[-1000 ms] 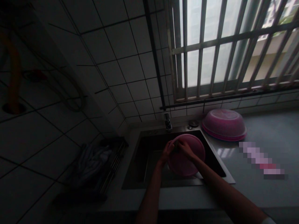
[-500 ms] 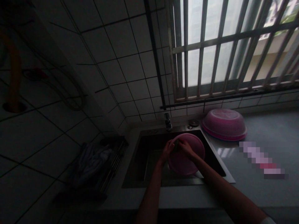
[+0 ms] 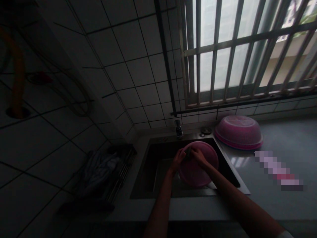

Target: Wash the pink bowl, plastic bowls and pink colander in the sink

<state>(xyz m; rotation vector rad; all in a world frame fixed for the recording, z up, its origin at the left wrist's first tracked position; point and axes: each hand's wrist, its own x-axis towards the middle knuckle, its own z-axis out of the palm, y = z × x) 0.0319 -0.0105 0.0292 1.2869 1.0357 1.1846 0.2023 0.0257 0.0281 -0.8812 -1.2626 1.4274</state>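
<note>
Right hand gripped a small dark item over the pink basin near its eleven o'clock, left hand alongside, hold unclear, work seemingly under way, what remained I couldn't tell.

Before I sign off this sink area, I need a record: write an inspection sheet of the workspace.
Surface: pale countertop with inset metal sink.
Things in hand: pink basin in the sink; small dark item, too dim to identify.
Clutter: pink domed tub at right; cloth-like pile at left.
Grips: left grip and right grip flank the dark item; exact hold unclear.
Cables: looped line on left wall, cable or hose unclear.
Surroundings: tiled wall, barred window, faucet.
</note>
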